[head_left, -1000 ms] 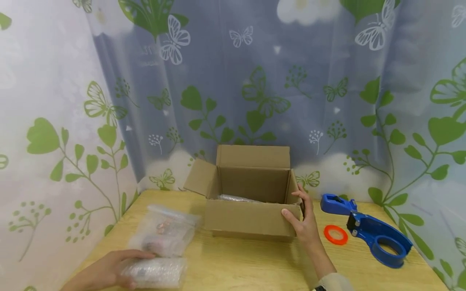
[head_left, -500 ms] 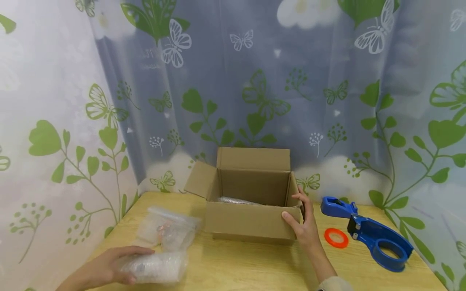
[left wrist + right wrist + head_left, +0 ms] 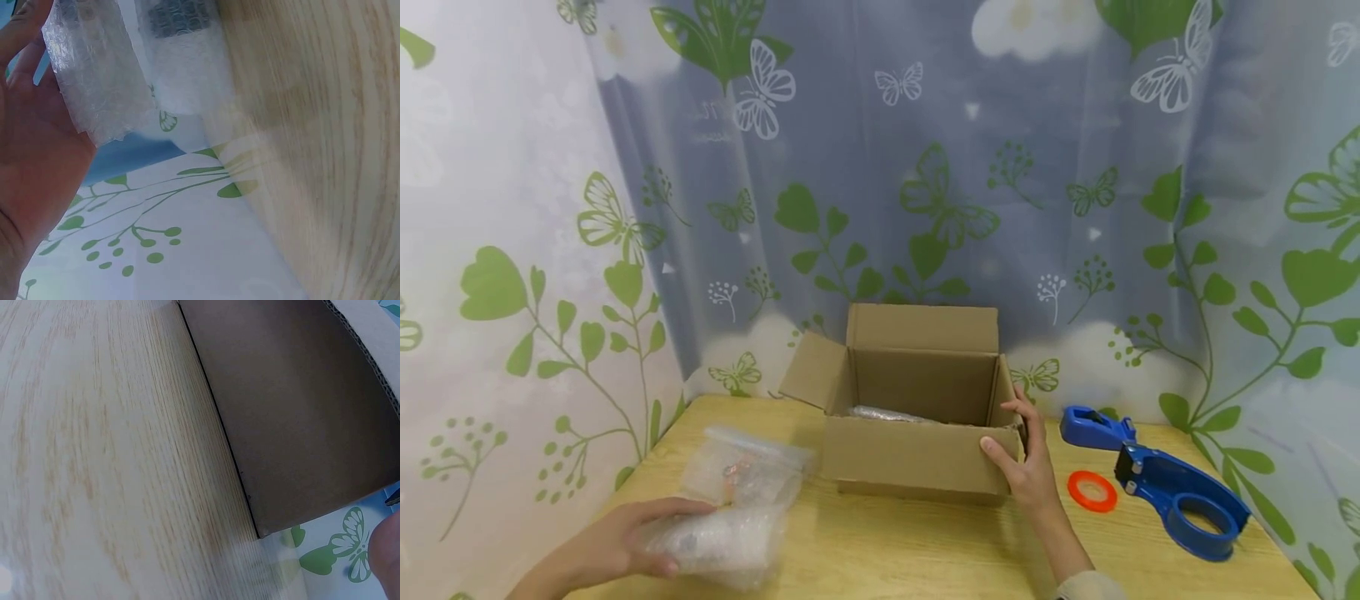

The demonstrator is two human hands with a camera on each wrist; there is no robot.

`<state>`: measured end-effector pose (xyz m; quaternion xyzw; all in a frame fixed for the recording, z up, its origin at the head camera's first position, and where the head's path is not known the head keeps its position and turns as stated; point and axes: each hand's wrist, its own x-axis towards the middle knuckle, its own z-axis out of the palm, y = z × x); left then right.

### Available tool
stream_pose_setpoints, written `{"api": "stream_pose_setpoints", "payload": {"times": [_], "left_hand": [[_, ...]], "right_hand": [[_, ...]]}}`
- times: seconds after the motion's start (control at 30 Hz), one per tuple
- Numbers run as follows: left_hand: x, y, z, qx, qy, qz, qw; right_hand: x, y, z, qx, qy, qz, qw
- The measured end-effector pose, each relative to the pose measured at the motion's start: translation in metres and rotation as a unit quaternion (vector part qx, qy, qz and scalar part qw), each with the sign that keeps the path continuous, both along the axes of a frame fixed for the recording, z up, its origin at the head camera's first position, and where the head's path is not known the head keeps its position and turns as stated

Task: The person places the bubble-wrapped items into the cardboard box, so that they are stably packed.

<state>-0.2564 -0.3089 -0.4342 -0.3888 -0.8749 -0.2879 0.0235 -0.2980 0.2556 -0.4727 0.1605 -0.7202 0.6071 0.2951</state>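
My left hand (image 3: 602,542) holds a bubble-wrapped bundle (image 3: 707,542) at the near left of the table, thumb on one side and fingers on the other. What the wrap covers is hidden. In the left wrist view the bundle (image 3: 100,69) lies against the palm, beside another bubble-wrapped piece (image 3: 181,69) with a dark patch. An open cardboard box (image 3: 917,454) stands at the middle, with a clear wrapped item (image 3: 887,413) showing inside. My right hand (image 3: 1030,467) grips the box's right side, its thumb on the front flap.
Clear plastic bags (image 3: 752,462) with small orange items lie left of the box. To the right are a small blue tape dispenser (image 3: 1097,427), an orange-red tape ring (image 3: 1092,492) and a larger blue tape dispenser (image 3: 1183,500). A patterned curtain (image 3: 880,167) hangs behind the table.
The left hand has shifted slightly left and up, and the bubble-wrapped bundle has tilted in it. The right hand keeps its grip on the box.
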Motion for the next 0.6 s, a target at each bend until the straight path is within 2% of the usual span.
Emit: {"api": "stream_pose_setpoints", "payload": {"times": [0.13,0.27,0.37,0.6], "left_hand": [[-0.001,0.002,0.007,-0.013,0.044,0.027,0.9986],[-0.002,0.006,0.02,-0.016,0.043,0.044,0.998],[-0.004,0.009,0.032,-0.022,0.046,0.051,0.9974],[-0.01,0.02,0.063,-0.036,0.086,0.048,0.9945]], "right_hand": [[0.001,0.0,0.0,-0.002,0.0,0.003,1.0],[0.001,-0.001,0.001,-0.002,0.002,0.002,1.0],[0.0,-0.001,0.0,0.0,0.004,-0.001,1.0],[0.001,0.0,0.0,0.003,0.005,-0.003,1.0]]}}
